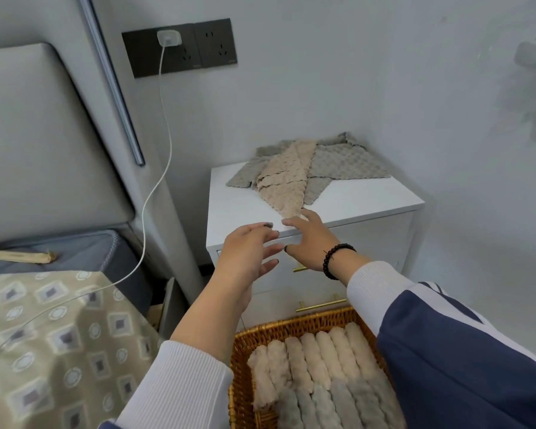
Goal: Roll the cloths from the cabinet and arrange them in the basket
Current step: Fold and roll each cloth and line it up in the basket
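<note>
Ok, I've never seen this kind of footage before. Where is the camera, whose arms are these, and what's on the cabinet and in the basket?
There is one picture, from a camera worn on a person's head, looking down and forward. There is no machine: the arms are the wearer's own. The left hand and right hand reach with open fingers toward the white cabinet and hold nothing. On its top lie unrolled cloths: a beige cloth across grey cloths. The right fingertips are at the beige cloth's near corner. Below, the wicker basket holds rows of rolled cloths, beige and grey.

White ribbed cuffs [180, 388], a navy jacket sleeve [464, 360] with white stripes, and a dark beaded bracelet [334, 258].
</note>
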A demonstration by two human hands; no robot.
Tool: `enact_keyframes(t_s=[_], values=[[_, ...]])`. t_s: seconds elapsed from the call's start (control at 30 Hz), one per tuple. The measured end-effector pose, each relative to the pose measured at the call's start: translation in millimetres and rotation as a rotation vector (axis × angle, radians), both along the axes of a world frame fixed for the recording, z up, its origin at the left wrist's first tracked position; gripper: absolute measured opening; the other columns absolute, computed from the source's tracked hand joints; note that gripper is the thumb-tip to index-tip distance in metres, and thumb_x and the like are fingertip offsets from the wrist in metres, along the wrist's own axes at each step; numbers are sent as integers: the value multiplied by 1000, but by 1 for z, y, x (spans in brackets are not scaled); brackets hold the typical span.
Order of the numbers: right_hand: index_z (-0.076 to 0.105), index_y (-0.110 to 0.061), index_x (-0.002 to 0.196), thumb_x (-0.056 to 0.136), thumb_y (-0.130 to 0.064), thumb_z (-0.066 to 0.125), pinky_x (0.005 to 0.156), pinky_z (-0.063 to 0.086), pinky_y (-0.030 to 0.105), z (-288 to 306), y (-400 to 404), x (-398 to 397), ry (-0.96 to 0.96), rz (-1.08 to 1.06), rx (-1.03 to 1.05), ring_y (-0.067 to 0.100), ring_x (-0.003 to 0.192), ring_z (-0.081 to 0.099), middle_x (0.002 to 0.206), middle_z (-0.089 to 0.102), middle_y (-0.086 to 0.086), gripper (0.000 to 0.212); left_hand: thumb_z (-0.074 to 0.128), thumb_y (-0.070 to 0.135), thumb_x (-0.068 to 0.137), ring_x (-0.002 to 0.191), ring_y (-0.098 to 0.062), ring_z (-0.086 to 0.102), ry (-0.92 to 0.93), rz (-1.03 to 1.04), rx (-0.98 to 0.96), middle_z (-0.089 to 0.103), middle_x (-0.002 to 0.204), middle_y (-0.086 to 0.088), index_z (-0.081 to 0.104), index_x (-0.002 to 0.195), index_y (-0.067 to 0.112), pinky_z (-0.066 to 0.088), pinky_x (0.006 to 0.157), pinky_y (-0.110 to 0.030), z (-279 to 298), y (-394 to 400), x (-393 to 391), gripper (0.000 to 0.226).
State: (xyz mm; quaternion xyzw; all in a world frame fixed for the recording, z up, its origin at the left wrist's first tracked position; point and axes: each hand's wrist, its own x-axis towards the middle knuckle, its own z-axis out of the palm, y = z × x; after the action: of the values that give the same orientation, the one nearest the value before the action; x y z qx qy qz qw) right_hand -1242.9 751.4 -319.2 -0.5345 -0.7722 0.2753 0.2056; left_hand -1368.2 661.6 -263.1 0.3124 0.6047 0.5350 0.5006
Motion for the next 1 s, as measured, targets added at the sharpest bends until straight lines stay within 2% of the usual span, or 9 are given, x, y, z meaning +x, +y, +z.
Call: enact_keyframes(t_s=[0.1, 0.23, 0.37, 0.47, 0.57, 0.67, 0.8, 0.9, 1.0], values=[[32, -23, 149, 91, -23, 59, 108, 30, 28, -6, 10, -3, -99, 36, -13, 21, 141, 30, 162, -2, -3, 63, 52, 18, 99, 82, -15, 75, -29, -14, 14, 74, 102, -1, 65, 106, 21, 57, 62, -26, 5, 3, -3, 15], [23, -11, 151, 92, -25, 56, 109, 35, 34, -6, 14, -14, -153, 12, 32, 25, 137, 37, 161, 7, 2, 69, 52, 21, 100, 82, -15, 75, -26, -18, 26, 76, 97, 0, 65, 107, 20, 60, 68, -26, 9, 3, -12, 16], [30, -9, 148, 92, -22, 54, 109, 34, 35, 2, 8, -18, -79, -81, 125, 25, 135, 38, 157, 22, 5, 62, 52, 21, 100, 81, -13, 74, -19, -14, 27, 77, 95, 0, 65, 108, 20, 58, 69, -26, 10, 0, -17, 15], [39, -9, 144, 91, -19, 54, 108, 33, 32, 21, 1, -13, 70, -154, 190, 24, 131, 42, 150, 36, 7, 55, 51, 22, 100, 83, -14, 75, 0, -9, 15, 77, 93, 1, 65, 107, 21, 59, 70, -27, 11, -2, -18, 16], [50, -11, 136, 89, -17, 57, 99, 42, 30, 42, -14, -2, 211, -187, 232, 19, 110, 58, 136, 51, 5, 48, 51, 23, 100, 84, -14, 75, 3, -2, -14, 77, 91, 1, 65, 108, 21, 59, 69, -26, 11, -6, -17, 16], [57, -18, 129, 86, -16, 59, 80, 40, 13, 55, -36, 9, 278, -149, 269, -6, 82, 57, 123, 58, -3, 43, 51, 24, 100, 89, -17, 74, -4, -16, -65, 77, 92, 0, 65, 111, 18, 58, 70, -28, 10, -10, -14, 18], [64, -27, 120, 86, -16, 61, 70, 40, 2, 63, -68, 20, 320, -20, 211, -11, 84, 57, 108, 61, -20, 35, 45, 36, 103, 98, -25, 71, -127, -80, -145, 74, 105, -9, 62, 116, 12, 57, 79, -38, 8, -16, -6, 32], [67, -33, 112, 85, -15, 62, 72, 46, 6, 64, -93, 27, 321, 86, 140, -16, 86, 57, 95, 59, -29, 32, 41, 44, 103, 97, -28, 68, -262, -118, -166, 70, 110, -12, 59, 123, 10, 56, 81, -42, 5, -18, 2, 43], [70, -30, 111, 85, -12, 63, 83, 51, 15, 63, -113, 34, 308, 164, 108, -9, 95, 60, 102, 65, -21, 32, 41, 41, 103, 90, -28, 67, -318, -125, -158, 69, 112, -15, 59, 129, 11, 56, 75, -40, 2, -18, 7, 43]])
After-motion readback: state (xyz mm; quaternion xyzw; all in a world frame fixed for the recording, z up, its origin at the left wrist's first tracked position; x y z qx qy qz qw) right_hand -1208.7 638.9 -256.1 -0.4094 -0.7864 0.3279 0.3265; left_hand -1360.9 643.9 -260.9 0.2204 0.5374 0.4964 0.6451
